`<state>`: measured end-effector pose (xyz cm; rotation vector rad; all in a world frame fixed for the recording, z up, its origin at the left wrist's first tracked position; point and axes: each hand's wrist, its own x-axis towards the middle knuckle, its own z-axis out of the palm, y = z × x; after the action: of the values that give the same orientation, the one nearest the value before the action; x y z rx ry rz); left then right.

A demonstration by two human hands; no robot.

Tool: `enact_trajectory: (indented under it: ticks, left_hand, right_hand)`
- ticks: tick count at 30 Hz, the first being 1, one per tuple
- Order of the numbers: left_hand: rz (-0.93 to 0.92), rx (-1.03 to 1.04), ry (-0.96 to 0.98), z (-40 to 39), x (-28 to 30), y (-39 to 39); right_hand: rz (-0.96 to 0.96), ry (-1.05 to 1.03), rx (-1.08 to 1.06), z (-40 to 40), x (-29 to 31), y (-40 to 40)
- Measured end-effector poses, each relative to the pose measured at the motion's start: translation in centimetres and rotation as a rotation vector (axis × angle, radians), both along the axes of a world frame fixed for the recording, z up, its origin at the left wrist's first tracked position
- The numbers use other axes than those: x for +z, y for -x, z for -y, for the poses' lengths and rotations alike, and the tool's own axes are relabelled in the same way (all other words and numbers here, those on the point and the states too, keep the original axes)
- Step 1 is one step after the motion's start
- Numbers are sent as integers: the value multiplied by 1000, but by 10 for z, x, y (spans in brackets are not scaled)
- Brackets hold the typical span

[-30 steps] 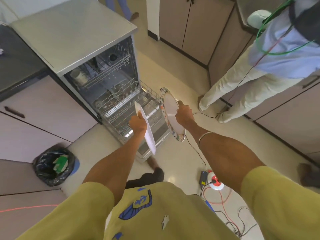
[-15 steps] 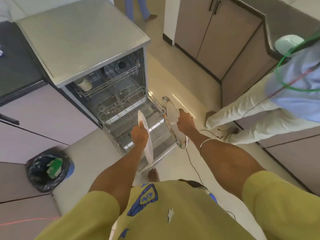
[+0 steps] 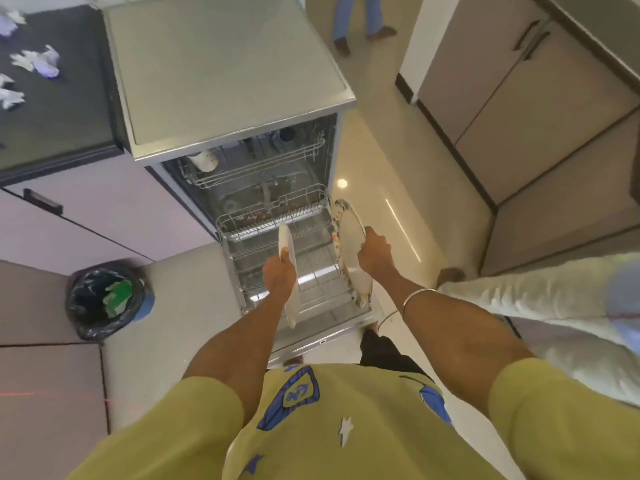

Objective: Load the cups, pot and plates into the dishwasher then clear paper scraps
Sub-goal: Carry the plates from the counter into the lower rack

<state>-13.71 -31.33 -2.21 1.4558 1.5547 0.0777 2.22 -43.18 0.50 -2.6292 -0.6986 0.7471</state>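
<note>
White plain plate (image 3: 290,271) gripped on edge in left hand (image 3: 280,274), long axis running away from the person, over the pulled-out lower rack (image 3: 277,233) of the open dishwasher (image 3: 221,74). Right hand (image 3: 374,255) grips patterned-rim plate (image 3: 349,244), also on edge, just right of the rack. Cup (image 3: 204,160) in upper rack. Paper scraps (image 3: 36,60) on dark desk (image 3: 55,109). No readable writing.

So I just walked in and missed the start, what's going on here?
A person is loading a dishwasher. The left hand grips a plain white plate on edge over the pulled-out lower rack; the right hand holds a patterned plate beside it. Neither is slotted in yet. A cup sits in the upper rack, and paper scraps lie on the dark counter.
</note>
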Motion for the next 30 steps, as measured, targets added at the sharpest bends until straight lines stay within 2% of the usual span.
enact_trajectory:
  ticks: [9,15,25,30]
  left_hand:
    - [0,219,49,-1,-38,-97]
    - [52,369,72,-1,-59,-155]
    - [-45,350,-10,4,-153,-188]
    - [-61,335,-44,6,-193,-190]
  right_hand:
    - [-105,31,153,-33,-38,-103]
    - [-212,59,160,-43,-72,-139]
    - [-353,38,40,-58,-158,-137]
    - [-358,36,36,-66,-197,-140]
